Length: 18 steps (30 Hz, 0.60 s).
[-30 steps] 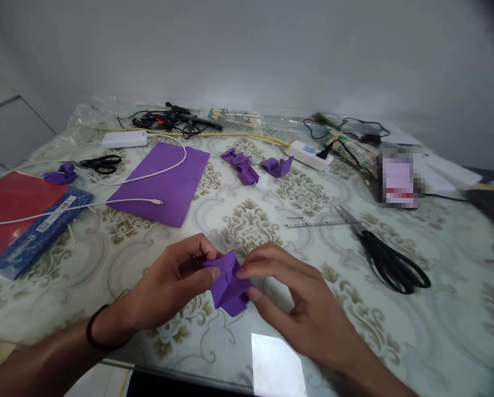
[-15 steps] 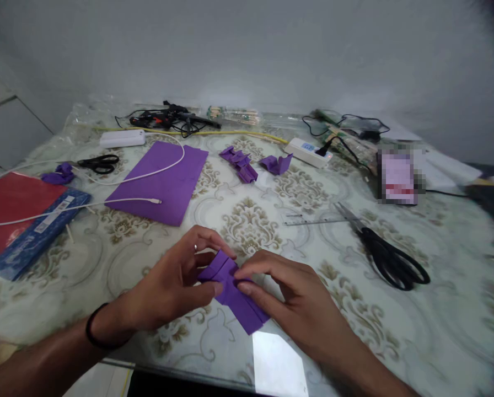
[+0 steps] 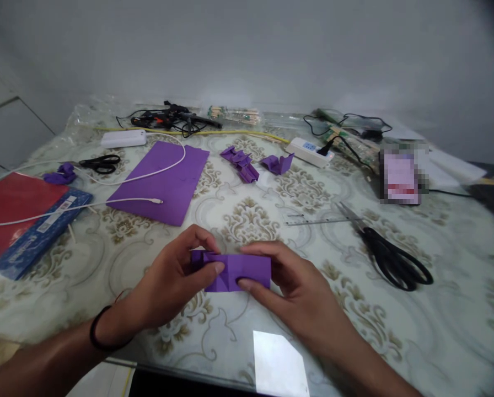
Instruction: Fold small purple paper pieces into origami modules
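A folded piece of purple paper (image 3: 247,270) is held level above the table's near side, creased on its left half. My left hand (image 3: 181,275) pinches its left end, thumb on the near face and fingers behind. At the right end, my right hand (image 3: 294,281) grips it with the thumb low on the front and the fingers behind the top edge. Farther back lie a pleated purple paper strip (image 3: 239,164) and a smaller bent purple paper piece (image 3: 278,164). Flat purple sheets (image 3: 160,184) rest to the left of these.
Black scissors (image 3: 391,256) and a clear ruler (image 3: 313,221) lie on the right. A power strip (image 3: 309,151) and a phone (image 3: 399,177) sit beyond. Left are a red paper pack (image 3: 19,215), smaller scissors (image 3: 100,164), crumpled purple paper (image 3: 60,173) and a white cable (image 3: 145,200).
The purple paper has turned from a slant to lying level between my hands. My right hand has shifted to its right end; the left thumb still presses its left part.
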Each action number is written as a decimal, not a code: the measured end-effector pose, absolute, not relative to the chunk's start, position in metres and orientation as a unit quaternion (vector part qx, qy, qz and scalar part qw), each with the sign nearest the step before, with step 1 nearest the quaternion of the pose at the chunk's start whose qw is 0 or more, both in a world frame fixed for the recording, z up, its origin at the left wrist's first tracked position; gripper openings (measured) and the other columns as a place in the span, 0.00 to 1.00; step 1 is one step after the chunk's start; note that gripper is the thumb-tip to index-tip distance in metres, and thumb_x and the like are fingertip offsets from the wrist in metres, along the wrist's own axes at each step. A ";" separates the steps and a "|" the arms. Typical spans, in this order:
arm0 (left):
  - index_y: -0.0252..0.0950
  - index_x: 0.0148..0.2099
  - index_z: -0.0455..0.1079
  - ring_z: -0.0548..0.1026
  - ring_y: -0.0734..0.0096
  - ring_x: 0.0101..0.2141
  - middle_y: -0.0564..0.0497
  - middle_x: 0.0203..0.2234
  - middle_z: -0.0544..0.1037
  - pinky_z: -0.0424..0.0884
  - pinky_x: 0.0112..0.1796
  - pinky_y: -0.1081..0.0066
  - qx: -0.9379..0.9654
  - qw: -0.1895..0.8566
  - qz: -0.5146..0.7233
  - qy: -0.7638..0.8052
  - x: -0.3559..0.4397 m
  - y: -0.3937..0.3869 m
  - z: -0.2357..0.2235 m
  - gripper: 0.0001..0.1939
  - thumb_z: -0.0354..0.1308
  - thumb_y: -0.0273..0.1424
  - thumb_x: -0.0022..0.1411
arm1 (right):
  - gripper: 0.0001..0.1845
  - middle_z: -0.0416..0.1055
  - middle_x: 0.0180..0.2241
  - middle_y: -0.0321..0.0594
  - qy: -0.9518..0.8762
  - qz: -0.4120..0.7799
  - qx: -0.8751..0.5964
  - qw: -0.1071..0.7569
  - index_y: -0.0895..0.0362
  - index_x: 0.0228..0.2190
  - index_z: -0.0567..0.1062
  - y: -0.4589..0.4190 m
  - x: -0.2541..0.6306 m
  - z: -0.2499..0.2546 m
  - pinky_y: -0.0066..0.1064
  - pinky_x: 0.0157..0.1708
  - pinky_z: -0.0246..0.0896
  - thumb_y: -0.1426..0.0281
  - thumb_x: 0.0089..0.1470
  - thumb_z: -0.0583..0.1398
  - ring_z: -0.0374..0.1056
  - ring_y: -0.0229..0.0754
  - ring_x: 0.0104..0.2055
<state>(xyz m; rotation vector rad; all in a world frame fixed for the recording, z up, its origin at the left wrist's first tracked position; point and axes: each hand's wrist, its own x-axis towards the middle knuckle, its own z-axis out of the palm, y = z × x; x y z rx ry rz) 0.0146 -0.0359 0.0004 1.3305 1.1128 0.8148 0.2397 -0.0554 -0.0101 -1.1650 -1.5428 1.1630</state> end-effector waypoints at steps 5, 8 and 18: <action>0.42 0.47 0.78 0.77 0.73 0.36 0.52 0.40 0.80 0.72 0.34 0.75 0.653 0.497 0.368 0.436 0.016 -0.037 0.005 0.07 0.61 0.27 0.71 | 0.20 0.82 0.42 0.31 -0.566 0.510 -0.451 0.465 0.41 0.50 0.80 -0.050 0.244 -0.005 0.21 0.40 0.77 0.74 0.59 0.68 0.81 0.34 0.41; 0.42 0.46 0.80 0.79 0.70 0.40 0.51 0.41 0.81 0.73 0.37 0.74 0.682 0.461 0.380 0.422 0.017 -0.035 0.008 0.10 0.59 0.24 0.71 | 0.20 0.82 0.43 0.31 -0.587 0.523 -0.432 0.442 0.41 0.50 0.80 -0.049 0.246 -0.003 0.22 0.43 0.77 0.75 0.60 0.67 0.81 0.34 0.43; 0.44 0.49 0.78 0.81 0.65 0.44 0.52 0.44 0.81 0.78 0.46 0.66 0.723 0.432 0.363 0.398 0.014 -0.033 0.012 0.15 0.67 0.22 0.62 | 0.10 0.85 0.37 0.33 -0.702 0.362 -0.470 0.394 0.49 0.43 0.83 -0.049 0.249 0.000 0.29 0.39 0.76 0.72 0.60 0.69 0.81 0.39 0.37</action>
